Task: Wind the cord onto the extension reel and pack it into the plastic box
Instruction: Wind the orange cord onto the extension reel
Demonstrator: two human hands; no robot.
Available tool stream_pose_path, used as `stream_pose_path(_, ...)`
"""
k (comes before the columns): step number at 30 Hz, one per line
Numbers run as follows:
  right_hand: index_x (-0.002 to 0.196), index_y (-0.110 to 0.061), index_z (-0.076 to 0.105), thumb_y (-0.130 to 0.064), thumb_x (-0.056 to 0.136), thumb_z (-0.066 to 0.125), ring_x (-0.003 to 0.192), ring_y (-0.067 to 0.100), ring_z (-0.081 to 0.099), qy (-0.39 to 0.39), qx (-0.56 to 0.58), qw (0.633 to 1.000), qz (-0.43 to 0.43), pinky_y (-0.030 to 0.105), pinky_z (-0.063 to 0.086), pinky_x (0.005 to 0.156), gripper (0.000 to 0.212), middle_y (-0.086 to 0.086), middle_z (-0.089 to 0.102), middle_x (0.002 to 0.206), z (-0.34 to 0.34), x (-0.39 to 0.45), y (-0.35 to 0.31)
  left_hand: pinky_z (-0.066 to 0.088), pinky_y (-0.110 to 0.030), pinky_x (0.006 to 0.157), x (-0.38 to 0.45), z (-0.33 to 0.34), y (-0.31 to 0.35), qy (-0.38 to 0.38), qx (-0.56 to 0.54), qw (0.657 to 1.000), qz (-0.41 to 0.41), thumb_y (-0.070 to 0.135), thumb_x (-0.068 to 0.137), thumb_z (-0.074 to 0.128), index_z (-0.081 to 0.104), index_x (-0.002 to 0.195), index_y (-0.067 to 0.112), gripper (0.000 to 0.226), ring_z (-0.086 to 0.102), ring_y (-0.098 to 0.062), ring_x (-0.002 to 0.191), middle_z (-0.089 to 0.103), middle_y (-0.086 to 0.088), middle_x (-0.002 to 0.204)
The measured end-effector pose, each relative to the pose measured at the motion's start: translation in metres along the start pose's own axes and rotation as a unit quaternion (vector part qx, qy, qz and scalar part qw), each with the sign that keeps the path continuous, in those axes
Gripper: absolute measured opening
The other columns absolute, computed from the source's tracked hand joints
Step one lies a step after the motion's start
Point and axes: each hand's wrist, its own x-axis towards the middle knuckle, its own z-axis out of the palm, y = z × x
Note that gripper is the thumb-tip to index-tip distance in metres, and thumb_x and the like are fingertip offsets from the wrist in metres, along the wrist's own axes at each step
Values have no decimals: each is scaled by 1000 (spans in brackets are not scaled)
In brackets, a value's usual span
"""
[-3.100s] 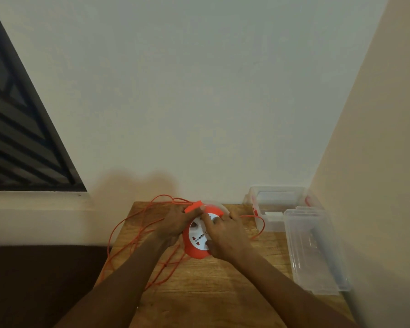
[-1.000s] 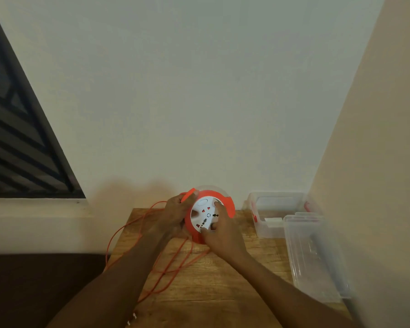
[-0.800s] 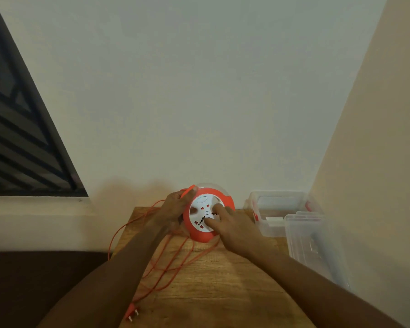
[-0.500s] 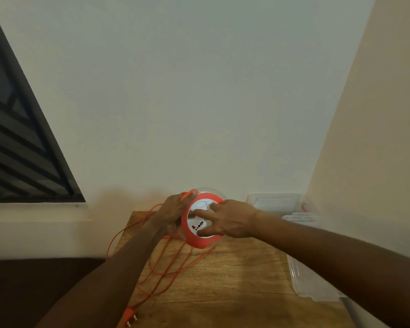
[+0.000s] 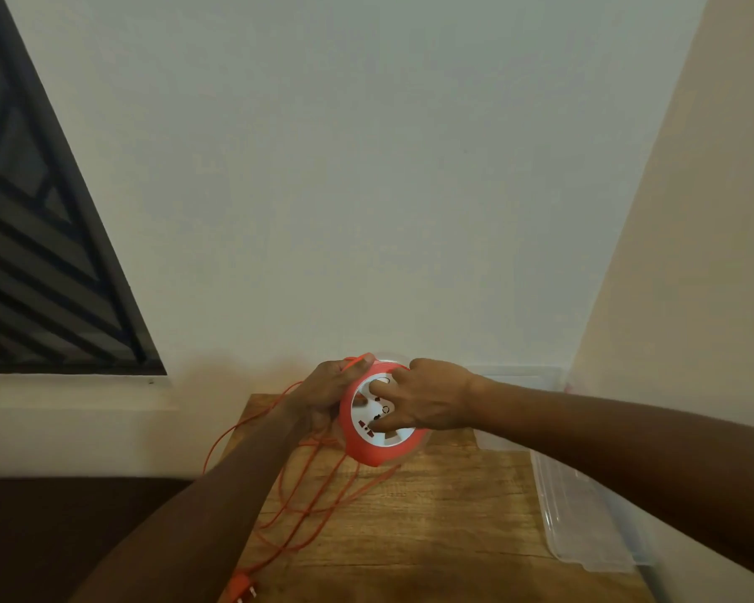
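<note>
A single wide-angle view, worn on the person's head, looks forward and only slightly down, so the pale wall point(image 5: 366, 167) fills the upper two thirds. The wooden table point(image 5: 432, 528) sits low in the picture, cut by the bottom edge, close beneath the camera. Both forearms enter from the lower corners and meet near the lower centre. A dark window point(image 5: 40, 254) shows at the left edge, and a beige side wall point(image 5: 693, 254) slants down the right. Straight lines bend toward the edges.

No text, label, brand or number can be read on anything here.
</note>
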Motion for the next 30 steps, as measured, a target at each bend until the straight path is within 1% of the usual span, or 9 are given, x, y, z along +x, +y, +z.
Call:
stream_pose_path(4, 128, -40, 57, -45, 69, 86, 75, 18, 68, -3, -4, 1000, 28, 28, 53, 54, 66, 5, 66, 111, -4, 4, -9, 66, -46, 79, 4, 2, 2, 11, -7, 1000, 6, 44, 95, 68, 76, 109, 7, 40, 78, -34, 88, 80, -21, 107)
stream_pose_path(7, 133, -34, 51, -30, 85, 74, 73, 26, 67, -11, 4, 998, 66, 34, 53, 55, 53, 16, 64, 111, -4, 12, -20, 65, -37, 67, 5, 0, 5, 21, -32, 999, 3, 46, 92, 71, 78, 104, 11, 38, 80, -28, 83, 81, -17, 102)
stream_pose_path(11, 113, -42, 66, -36, 70, 83, 54, 19, 62, -6, 13, 992, 129, 29, 26, 42, 47, 3, 68, 74, -18, 15, -25, 67, -43, 73, 8, -1, 6, 20, -66, 998, 12, 48, 89, 77, 83, 95, 14, 35, 79, -31, 86, 80, -21, 105)
stream_pose_path(12, 117, -39, 63, -33, 73, 80, 54, 18, 61, -17, 19, 990, 137, 29, 25, 43, 48, 1, 68, 72, -18, 16, -27, 66, -44, 74, 8, -1, 7, 20, -74, 997, 16, 49, 87, 79, 83, 97, 13, 38, 79, -32, 89, 79, -22, 108)
stream_pose_path(16, 138, -23, 48, -19, 88, 61, 54, 21, 55, -21, 14, 983, 184, 28, 29, 42, 51, 4, 67, 76, -15, 19, -23, 65, -37, 71, 10, -2, 9, 19, -80, 996, 26, 48, 85, 76, 83, 98, 12, 39, 80, -30, 89, 80, -21, 108)
stream_pose_path(20, 149, -12, 30, -10, 96, 52, 76, 27, 65, -31, 42, 979, 196, 33, 35, 50, 58, 14, 67, 100, -9, 26, -23, 66, -39, 73, 11, 4, 8, 36, -90, 995, 29, 41, 97, 68, 77, 109, 6, 38, 79, -29, 88, 79, -22, 111)
stream_pose_path(24, 147, -8, 36, -12, 93, 59, 90, 32, 69, -31, 80, 967, 241, 36, 43, 55, 58, 14, 66, 118, -2, 30, -20, 66, -40, 76, 14, 10, 11, 52, -88, 994, 40, 38, 100, 65, 75, 114, 4, 37, 78, -30, 89, 79, -21, 110)
stream_pose_path(27, 142, -16, 43, -33, 88, 66, 97, 33, 68, -3, 192, 924, 330, 40, 54, 71, 62, 10, 66, 122, 7, 34, -14, 66, -44, 78, 19, 11, 10, 68, -60, 994, 55, 42, 98, 68, 76, 113, 7, 39, 78, -34, 90, 81, -18, 106)
stream_pose_path(30, 145, -23, 40, -56, 84, 62, 114, 30, 62, 21, 358, 810, 464, 42, 52, 88, 72, 5, 61, 132, 17, 38, -15, 65, -51, 86, 23, 11, 9, 105, -49, 990, 78, 45, 96, 69, 78, 108, 14, 35, 78, -37, 94, 82, -14, 103)
